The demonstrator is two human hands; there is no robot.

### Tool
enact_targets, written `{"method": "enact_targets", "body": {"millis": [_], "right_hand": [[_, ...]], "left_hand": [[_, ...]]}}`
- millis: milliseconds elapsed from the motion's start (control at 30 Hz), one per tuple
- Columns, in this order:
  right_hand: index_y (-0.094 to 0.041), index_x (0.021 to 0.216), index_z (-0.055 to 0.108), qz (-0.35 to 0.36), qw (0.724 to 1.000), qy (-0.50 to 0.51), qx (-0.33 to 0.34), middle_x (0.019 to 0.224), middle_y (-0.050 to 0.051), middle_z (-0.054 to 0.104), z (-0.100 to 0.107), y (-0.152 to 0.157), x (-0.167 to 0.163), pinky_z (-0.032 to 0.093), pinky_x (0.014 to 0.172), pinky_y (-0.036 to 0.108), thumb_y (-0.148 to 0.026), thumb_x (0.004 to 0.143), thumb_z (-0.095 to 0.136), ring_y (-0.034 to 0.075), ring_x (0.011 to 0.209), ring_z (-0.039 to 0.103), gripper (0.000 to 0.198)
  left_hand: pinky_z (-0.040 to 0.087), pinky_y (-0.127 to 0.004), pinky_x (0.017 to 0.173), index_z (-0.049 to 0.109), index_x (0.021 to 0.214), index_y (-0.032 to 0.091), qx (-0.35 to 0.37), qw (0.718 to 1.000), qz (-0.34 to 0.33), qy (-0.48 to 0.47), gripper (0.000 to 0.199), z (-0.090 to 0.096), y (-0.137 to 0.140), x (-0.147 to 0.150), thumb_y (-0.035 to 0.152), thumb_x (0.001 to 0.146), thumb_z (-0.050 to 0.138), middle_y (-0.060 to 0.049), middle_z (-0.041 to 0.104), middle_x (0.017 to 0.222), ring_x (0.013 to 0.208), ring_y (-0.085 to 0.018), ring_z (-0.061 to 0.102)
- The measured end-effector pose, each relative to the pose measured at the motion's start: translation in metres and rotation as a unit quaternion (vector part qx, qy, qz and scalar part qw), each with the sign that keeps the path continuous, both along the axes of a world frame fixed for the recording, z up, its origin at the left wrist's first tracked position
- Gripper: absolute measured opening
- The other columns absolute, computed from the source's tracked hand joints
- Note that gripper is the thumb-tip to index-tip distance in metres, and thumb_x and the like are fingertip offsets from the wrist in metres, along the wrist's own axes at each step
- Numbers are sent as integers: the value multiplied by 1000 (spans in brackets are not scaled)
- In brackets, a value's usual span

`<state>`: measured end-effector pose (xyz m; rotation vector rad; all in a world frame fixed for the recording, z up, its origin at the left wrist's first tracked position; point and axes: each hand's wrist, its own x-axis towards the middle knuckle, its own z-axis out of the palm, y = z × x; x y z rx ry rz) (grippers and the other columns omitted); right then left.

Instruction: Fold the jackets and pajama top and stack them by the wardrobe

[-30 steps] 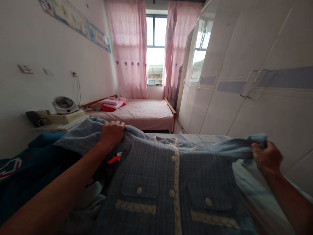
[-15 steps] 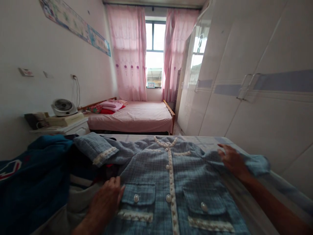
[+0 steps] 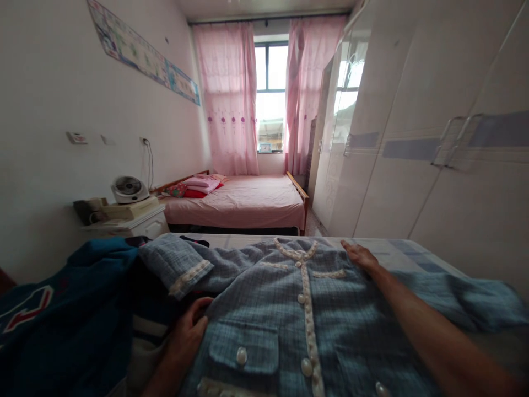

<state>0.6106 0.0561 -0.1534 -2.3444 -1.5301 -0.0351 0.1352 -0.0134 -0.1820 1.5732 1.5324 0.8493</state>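
Observation:
A blue checked jacket (image 3: pixel 256 292) with white braided trim and pearl-like buttons lies spread face up, its collar pointing away from me. My left hand (image 3: pixel 192 325) is at the jacket's left side edge beside a flap pocket, with curled fingers closed on the cloth; some fingertips are hidden. Near the collar, my right hand (image 3: pixel 359 256) lies on the right shoulder with its fingers stretched out and together, holding nothing. The left sleeve is folded back on itself, while the right sleeve stretches out sideways beneath my forearm.
Dark teal clothing (image 3: pixel 82 298) is heaped on the left, touching the jacket's sleeve. The pale checked surface (image 3: pixel 397 251) shows beyond the right shoulder. Farther off are a pink bed (image 3: pixel 248 204), a small fan (image 3: pixel 130 188) on a cabinet, and white wardrobes (image 3: pixel 384 193) along the right.
My right hand has moved inward from the right sleeve to the shoulder near the collar. The right sleeve now reaches farther right. My left hand stays at the side edge. The view has shifted slightly.

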Motion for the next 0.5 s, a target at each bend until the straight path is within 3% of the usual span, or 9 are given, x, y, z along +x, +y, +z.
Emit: {"method": "enact_targets", "body": {"millis": [100,200,300,400,500], "right_hand": [[-17,110,56,9,999,-5,-52,109,6,59,-8,11,-9,51,79,37,-38,88,52,16,91,59,31],[-16,106,58,13,997,-19,-73,104,5,61,-9,18,-14,50,78,37,-36,86,55,16,89,60,29],[-19,107,59,9,998,-52,-26,110,9,61,-2,21,-14,45,85,40,-30,88,47,22,101,56,25],[-20,123,49,-6,996,-86,37,128,13,51,2,17,-18,39,91,48,-30,90,36,29,116,47,37],[-16,131,41,2,993,-102,56,138,15,42,-2,-2,-28,38,94,50,-36,87,40,31,123,39,49]], "left_hand": [[39,-36,103,48,130,16,58,991,13,117,59,-4,-6,6,10,72,38,-8,56,129,121,-21,51],[41,-38,100,33,141,19,61,980,8,188,69,-8,-11,11,8,73,36,-9,48,137,121,-23,50],[46,-33,94,26,144,17,57,976,25,209,70,-10,-12,13,7,75,34,-11,48,137,115,-22,56],[45,-30,95,30,142,16,89,968,38,233,68,-14,-12,15,5,75,33,-11,46,139,119,-21,53],[44,-35,96,32,141,16,107,960,30,256,64,-16,-13,17,5,78,31,-12,48,137,121,-24,51]]}}
